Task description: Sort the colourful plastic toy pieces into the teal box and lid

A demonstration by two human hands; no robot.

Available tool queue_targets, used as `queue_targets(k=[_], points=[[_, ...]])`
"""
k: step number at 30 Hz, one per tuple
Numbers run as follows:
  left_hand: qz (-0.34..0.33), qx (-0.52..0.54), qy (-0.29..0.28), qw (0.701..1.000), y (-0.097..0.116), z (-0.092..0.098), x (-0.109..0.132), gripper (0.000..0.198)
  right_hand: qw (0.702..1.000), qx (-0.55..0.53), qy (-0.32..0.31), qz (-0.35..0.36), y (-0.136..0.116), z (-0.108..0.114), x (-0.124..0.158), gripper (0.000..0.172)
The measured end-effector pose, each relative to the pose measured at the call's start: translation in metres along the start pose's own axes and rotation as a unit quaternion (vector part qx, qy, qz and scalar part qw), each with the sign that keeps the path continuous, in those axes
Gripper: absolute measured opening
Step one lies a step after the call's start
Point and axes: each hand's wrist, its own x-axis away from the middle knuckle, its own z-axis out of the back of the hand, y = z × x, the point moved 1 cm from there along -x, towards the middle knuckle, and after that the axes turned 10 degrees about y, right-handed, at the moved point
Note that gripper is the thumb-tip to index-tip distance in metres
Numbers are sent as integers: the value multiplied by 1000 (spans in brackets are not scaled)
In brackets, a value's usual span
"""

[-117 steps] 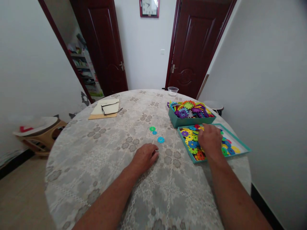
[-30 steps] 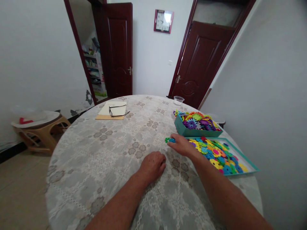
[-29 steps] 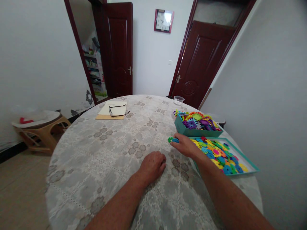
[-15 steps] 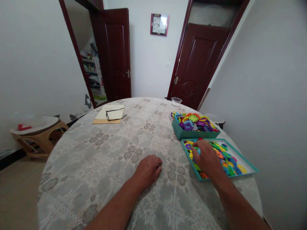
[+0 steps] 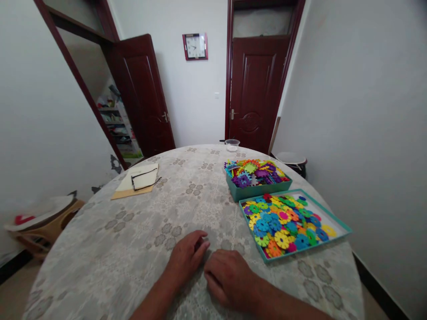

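Head view. Left hand point(image 5: 187, 257) and right hand point(image 5: 227, 278): palms down on the near surface point(image 5: 133, 249), side by side, grips loosely curled, clamped on nothing. Flat tray of coloured gear pieces point(image 5: 336, 222): right of the hands, near. Deeper box of pieces point(image 5: 256, 190): just beyond it. Glasses on notebook point(image 5: 140, 182): far left.

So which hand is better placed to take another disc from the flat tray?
Probably the right hand: it rests on the tablecloth nearer the flat tray of discs, which lies on its side. The left hand sits farther off and would have to cross over.
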Motion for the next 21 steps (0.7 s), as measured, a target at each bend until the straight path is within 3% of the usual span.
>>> queue_targets(k=[5,10,14,21], points=[[49,26,-29,998,14,5,-26,37,999,-31,-19,-26,8,1,-2,4],[121,138,-25,983,37,2,-79,61,998,-49,-27,-25,10,-2,-1,7],[194,177,-8,965,65,-18,-127,64,998,-51,-20,-18,13,-6,0,8],[247,173,-22,953,97,-60,-192,62,998,-40,-37,-40,19,1,-4,10]])
